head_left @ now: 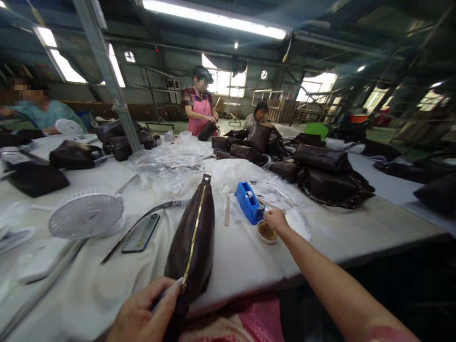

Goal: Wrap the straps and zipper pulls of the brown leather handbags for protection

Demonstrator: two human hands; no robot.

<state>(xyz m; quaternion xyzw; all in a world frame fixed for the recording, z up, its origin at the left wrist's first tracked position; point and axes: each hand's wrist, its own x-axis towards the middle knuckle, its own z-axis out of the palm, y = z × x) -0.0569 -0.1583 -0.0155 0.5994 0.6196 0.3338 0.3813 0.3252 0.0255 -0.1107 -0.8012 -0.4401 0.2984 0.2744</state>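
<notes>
A dark brown leather bag (195, 232) with a gold zipper lies lengthwise in front of me on the cloth-covered table. My left hand (149, 306) is closed on its near end, thumb close to the zipper's end. A bit of pale material shows under those fingers; its kind is unclear. My right hand (276, 220) reaches out over the rim of a small round dish (267, 232) with brownish contents. Its fingers are pinched together beside a blue tape dispenser (248, 202), and what they hold, if anything, is hidden.
Left of the bag are a phone (141, 233), a dark strap (142, 219) and a white fan (87, 216). Clear plastic bags (171, 159) and piled dark bags (322, 159) cover the far side. A person in a pink apron (200, 111) handles a bag across the table.
</notes>
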